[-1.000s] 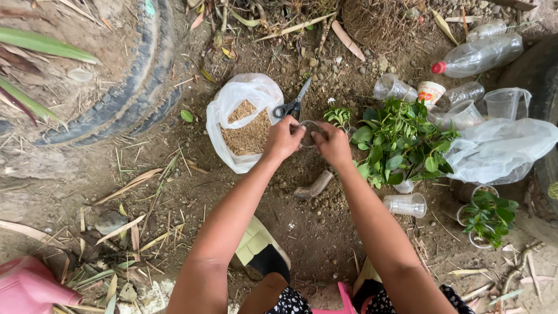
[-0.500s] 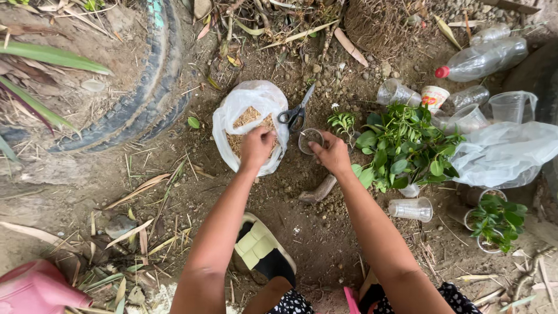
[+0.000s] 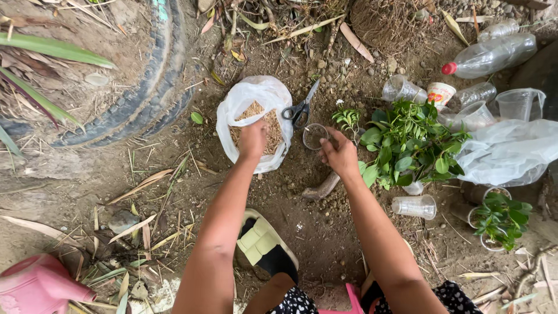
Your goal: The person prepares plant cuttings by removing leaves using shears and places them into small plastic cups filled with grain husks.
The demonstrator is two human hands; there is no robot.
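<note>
My left hand (image 3: 253, 139) reaches into a white plastic bag (image 3: 244, 100) of brown husk-like material (image 3: 273, 125) lying open on the dirt, fingers curled down into the material. My right hand (image 3: 339, 154) holds the rim of a small clear plastic cup (image 3: 314, 136) standing on the ground just right of the bag. Black-handled scissors (image 3: 300, 107) lie against the bag's right edge, above the cup. A tiny green seedling (image 3: 347, 118) sits right of the cup.
A bunch of leafy green cuttings (image 3: 410, 142) lies to the right, with several clear cups (image 3: 414, 206), plastic bottles (image 3: 492, 55) and a plastic sheet (image 3: 511, 151). An old tyre (image 3: 145, 87) lies at left, a pink watering can (image 3: 40, 288) at bottom left. My sandalled foot (image 3: 264, 247) is below.
My left hand has left the cup and moved left into the bag of brown material. My right hand stays at the cup.
</note>
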